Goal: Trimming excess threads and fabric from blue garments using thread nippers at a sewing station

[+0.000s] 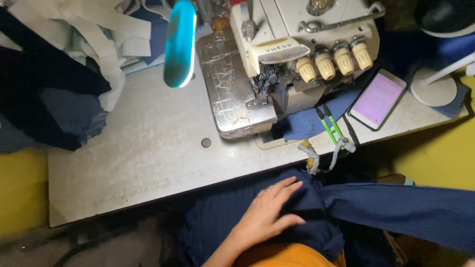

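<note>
While the left hand (pixel 267 215) lies flat, fingers spread (gripping nothing), navy fabric (pixel 396 210) sits directly beneath it.

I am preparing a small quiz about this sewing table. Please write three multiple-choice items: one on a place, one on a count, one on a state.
1. Where does the phone lie?
A. right of the sewing machine
B. on the person's lap
C. under the white strips

2. How many cream knobs are on the machine front?
A. two
B. four
C. six

3. The left hand is
A. a fist
B. flat on navy fabric
C. holding the green snips

Answers: A, it lies on the table; B, four in a row; B, fingers spread.
</note>
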